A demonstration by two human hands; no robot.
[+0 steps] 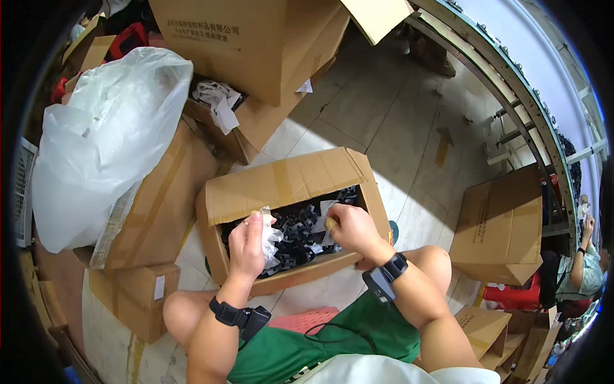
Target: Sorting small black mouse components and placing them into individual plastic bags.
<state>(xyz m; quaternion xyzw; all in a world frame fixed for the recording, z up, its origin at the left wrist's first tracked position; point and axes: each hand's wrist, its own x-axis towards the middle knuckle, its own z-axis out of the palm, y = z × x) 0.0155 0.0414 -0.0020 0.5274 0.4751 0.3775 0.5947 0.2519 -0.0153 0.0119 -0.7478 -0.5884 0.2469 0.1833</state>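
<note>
An open cardboard box [281,185] stands on the floor between my knees, its far flap folded over part of the opening. Inside lie many small black plastic parts [295,233]. Over the box's left half, my left hand [245,248] is closed around a crumpled white wrapper [271,246], paper or thin plastic. My right hand [352,227] is over the right half with its fingers pinched together. Beside those fingertips is a white scrap [321,223] among the parts; what the fingers hold, if anything, is hidden.
A large carton topped with a translucent plastic bag [109,134] stands at left, a smaller carton [137,297] before it. Big boxes [224,38] are stacked ahead. Another carton [499,224] stands at right beside a curved-looking bench frame [511,96]. Another person [582,272] sits at far right.
</note>
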